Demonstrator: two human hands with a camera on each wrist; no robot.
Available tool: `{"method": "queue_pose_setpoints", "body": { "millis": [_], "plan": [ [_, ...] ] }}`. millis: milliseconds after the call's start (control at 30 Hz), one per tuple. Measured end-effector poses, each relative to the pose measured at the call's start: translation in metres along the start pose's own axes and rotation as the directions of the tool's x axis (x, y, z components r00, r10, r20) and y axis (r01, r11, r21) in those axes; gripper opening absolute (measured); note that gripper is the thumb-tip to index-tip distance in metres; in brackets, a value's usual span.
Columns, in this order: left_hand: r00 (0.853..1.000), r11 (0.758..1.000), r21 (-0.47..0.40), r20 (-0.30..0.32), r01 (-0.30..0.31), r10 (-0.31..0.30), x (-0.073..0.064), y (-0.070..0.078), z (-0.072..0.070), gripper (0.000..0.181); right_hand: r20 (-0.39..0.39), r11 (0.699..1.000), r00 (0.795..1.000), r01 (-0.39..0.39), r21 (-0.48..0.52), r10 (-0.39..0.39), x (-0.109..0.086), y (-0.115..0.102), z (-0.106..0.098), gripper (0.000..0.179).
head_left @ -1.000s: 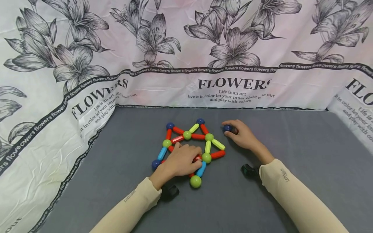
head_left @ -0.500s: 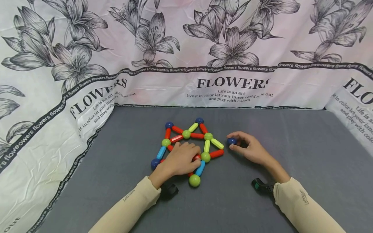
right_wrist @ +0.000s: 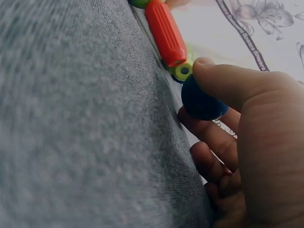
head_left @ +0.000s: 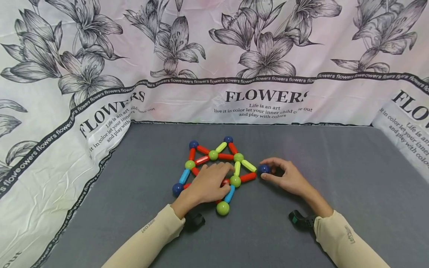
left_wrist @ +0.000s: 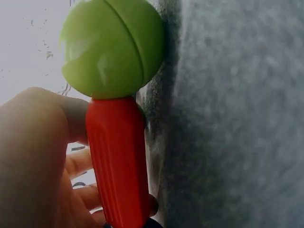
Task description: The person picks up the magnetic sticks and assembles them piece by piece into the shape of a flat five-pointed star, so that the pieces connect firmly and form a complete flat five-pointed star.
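Note:
A flat frame of magnetic rods and balls lies on the grey cloth, in red, yellow-green and blue. My left hand (head_left: pixel 209 182) reaches over its middle, thumb and fingers around a red rod (head_left: pixel 225 182) beside a green ball (head_left: pixel 235 181). In the left wrist view, another red rod (left_wrist: pixel 118 161) and a green ball (left_wrist: pixel 111 50) stand in front of the thumb. My right hand (head_left: pixel 288 176) pinches a dark blue ball (head_left: pixel 263 169) between thumb and fingers. That ball is right at the free ends of a yellow-green rod (head_left: pixel 248 166) and a red rod (head_left: pixel 248 177).
Blue balls sit at the frame's corners, among them a far-left one (head_left: pixel 193 144), and a green ball (head_left: pixel 222 208) forms the near corner. Grey cloth (head_left: pixel 352 167) covers the surface. A flower-printed sheet (head_left: pixel 264 100) hangs behind and along the left.
My right hand first came nearer and rightward with the blue ball, then moved left to the rods' free ends. My left index finger has stretched out slightly; the frame stays put.

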State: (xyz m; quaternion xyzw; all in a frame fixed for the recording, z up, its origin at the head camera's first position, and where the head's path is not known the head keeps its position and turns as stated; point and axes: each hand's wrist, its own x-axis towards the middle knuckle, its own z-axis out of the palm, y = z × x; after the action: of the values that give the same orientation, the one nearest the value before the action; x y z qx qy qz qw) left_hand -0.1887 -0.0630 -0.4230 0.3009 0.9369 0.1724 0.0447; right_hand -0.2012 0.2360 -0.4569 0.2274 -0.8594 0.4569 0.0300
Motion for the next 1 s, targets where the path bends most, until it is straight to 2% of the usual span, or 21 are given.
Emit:
{"method": "queue_pose_setpoints", "body": {
  "millis": [100, 200, 333, 633, 833, 1000],
  "plan": [
    [1.0, 1.0, -0.019, -0.007, -0.017, 0.017, 0.001, 0.001, 0.001, 0.05, -0.016, 1.0, 1.0, 0.021, -0.016, -0.021, -0.001, 0.0, 0.001, 0.032],
    [0.999, 0.999, -0.018, -0.013, -0.046, 0.046, 0.002, 0.003, 0.002, 0.05, -0.03, 0.999, 0.998, 0.045, -0.029, -0.046, -0.001, 0.001, 0.002, 0.032],
    [0.997, 0.996, 0.035, -0.013, -0.078, 0.078, 0.001, 0.005, 0.003, 0.047, -0.04, 0.997, 0.998, 0.036, -0.067, -0.039, -0.002, 0.002, 0.003, 0.032],
    [0.995, 0.991, 0.098, -0.011, -0.095, 0.096, 0.0, 0.01, 0.008, 0.048, -0.053, 0.994, 0.998, 0.028, -0.109, -0.034, -0.005, -0.002, 0.009, 0.037],
    [0.998, 0.993, 0.096, -0.003, -0.068, 0.068, -0.001, 0.011, 0.01, 0.045, -0.039, 0.991, 0.996, 0.075, -0.114, -0.08, -0.006, -0.006, 0.014, 0.038],
    [0.998, 0.994, 0.096, -0.029, -0.046, 0.049, -0.001, 0.012, 0.011, 0.036, 0.002, 0.991, 0.996, 0.084, -0.106, -0.084, -0.008, -0.013, 0.02, 0.039]
  ]
}}
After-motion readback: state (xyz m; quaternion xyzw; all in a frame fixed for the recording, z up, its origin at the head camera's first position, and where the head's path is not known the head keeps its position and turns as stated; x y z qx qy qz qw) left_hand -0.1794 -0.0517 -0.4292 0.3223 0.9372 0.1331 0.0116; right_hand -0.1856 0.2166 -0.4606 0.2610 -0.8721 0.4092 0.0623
